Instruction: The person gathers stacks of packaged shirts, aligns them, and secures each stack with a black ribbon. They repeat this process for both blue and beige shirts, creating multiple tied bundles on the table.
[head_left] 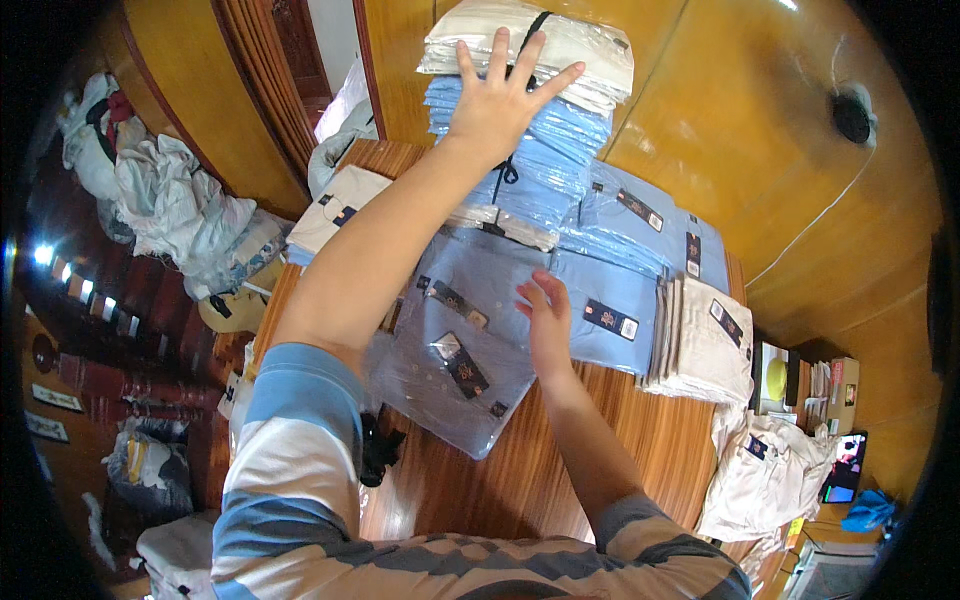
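My left hand point(497, 105) is spread flat against a tall tied stack of folded shirts at the back of the table. White shirts point(590, 58) in clear plastic form its top, with light blue shirts point(560, 140) under them and a black cord point(507, 175) around the bundle. My right hand point(546, 318) is loosely open with bent fingers, beside grey-blue bagged shirts point(470, 300) with dark tags; I see nothing held in it. To its right lies a light blue folded shirt point(600, 285) with a dark tag.
Beige folded shirts point(695, 345) are piled at the right of the wooden table point(610, 400). A loose cream garment point(760, 480) lies near a lit phone point(846, 465). More white shirts point(345, 195) sit at the back left. Bundled sacks point(170, 190) stand off the left side.
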